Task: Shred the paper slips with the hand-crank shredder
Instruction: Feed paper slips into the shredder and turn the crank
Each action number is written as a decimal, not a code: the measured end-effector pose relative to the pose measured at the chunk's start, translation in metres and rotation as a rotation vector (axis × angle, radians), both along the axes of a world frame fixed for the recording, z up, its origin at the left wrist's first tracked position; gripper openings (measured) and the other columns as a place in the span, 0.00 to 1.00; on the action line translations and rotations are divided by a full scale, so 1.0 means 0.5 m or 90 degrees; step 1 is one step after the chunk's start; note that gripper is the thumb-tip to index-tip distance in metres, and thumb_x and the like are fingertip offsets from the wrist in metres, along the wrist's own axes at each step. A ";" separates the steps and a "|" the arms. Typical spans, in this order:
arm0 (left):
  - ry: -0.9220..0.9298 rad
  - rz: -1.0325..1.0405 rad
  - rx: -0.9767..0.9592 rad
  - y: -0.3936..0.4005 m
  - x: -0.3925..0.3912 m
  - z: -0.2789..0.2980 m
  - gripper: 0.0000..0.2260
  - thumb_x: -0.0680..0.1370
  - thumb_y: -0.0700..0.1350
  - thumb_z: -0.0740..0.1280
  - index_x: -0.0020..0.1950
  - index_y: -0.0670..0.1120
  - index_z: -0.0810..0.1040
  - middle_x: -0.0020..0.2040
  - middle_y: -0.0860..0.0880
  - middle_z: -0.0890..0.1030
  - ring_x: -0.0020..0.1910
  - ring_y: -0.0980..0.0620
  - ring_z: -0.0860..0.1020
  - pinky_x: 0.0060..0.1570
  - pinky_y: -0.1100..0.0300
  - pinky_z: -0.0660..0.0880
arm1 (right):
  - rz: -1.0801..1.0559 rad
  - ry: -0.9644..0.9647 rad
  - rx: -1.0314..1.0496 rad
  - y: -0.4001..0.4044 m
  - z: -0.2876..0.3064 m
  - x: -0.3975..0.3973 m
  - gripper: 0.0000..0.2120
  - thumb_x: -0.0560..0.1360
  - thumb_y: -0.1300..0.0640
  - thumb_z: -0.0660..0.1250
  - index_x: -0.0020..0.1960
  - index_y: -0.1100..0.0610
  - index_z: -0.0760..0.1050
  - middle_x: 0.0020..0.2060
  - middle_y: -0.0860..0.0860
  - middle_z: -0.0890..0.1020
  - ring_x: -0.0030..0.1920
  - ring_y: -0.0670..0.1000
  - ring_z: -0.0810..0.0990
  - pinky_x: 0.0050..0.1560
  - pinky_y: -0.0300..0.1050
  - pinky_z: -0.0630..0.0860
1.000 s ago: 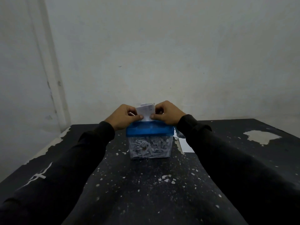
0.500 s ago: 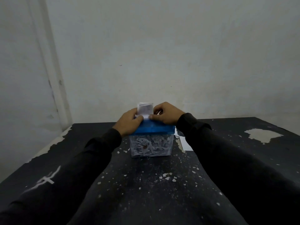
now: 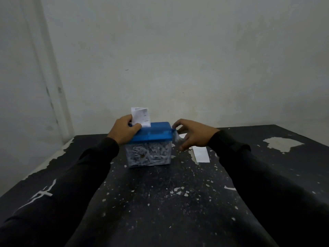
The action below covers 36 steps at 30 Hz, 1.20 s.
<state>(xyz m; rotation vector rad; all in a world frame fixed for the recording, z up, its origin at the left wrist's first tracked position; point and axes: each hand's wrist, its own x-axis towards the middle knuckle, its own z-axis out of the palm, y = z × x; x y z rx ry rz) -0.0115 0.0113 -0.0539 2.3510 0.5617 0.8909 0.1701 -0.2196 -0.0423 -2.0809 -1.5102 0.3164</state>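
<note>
In the middle of the black table (image 3: 160,211) stands the hand-crank shredder (image 3: 150,145). The left hand (image 3: 123,131) pinches the paper slip (image 3: 140,117) upright in the slot. The right hand (image 3: 194,134), fingers spread, reaches the crank (image 3: 176,137) on the right; I think turning comes next

Open tabletop (image 3: 160,202) lies before the shredder (image 3: 149,145); a paper slip (image 3: 201,154) lies on its right; wall (image 3: 178,59) close behind.

You get dim, flat, bluish light; soft shadows, no glare; wide-angle bowing at edges; right hand (image 3: 193,134) slightly motion-blurred.
</note>
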 end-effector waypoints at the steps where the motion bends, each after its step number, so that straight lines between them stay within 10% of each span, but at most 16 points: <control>1: 0.006 0.005 0.000 0.008 -0.001 0.000 0.21 0.74 0.52 0.67 0.61 0.40 0.79 0.55 0.43 0.81 0.49 0.44 0.79 0.46 0.55 0.73 | 0.014 0.012 0.041 0.000 -0.010 0.007 0.26 0.69 0.59 0.80 0.62 0.50 0.74 0.60 0.52 0.81 0.50 0.53 0.85 0.56 0.58 0.82; 15: 0.001 0.007 0.027 0.044 0.011 -0.014 0.14 0.80 0.43 0.68 0.63 0.39 0.80 0.60 0.41 0.82 0.52 0.45 0.79 0.48 0.55 0.74 | 0.009 0.229 0.313 0.036 -0.003 0.025 0.13 0.82 0.57 0.66 0.54 0.67 0.82 0.40 0.58 0.85 0.37 0.56 0.83 0.44 0.53 0.84; 26: 0.004 -0.101 -0.090 0.030 -0.005 -0.017 0.45 0.55 0.72 0.78 0.67 0.51 0.78 0.58 0.55 0.83 0.53 0.56 0.82 0.50 0.63 0.78 | -0.231 0.285 0.329 0.177 -0.009 0.063 0.13 0.82 0.51 0.66 0.47 0.61 0.77 0.35 0.55 0.79 0.29 0.53 0.76 0.25 0.39 0.74; 36: 0.047 -0.130 -0.134 0.026 -0.006 -0.004 0.37 0.55 0.72 0.79 0.59 0.56 0.82 0.53 0.56 0.84 0.50 0.55 0.82 0.51 0.59 0.78 | -0.271 0.168 0.219 0.094 -0.161 -0.012 0.24 0.85 0.48 0.56 0.33 0.56 0.70 0.31 0.52 0.76 0.29 0.48 0.70 0.32 0.40 0.68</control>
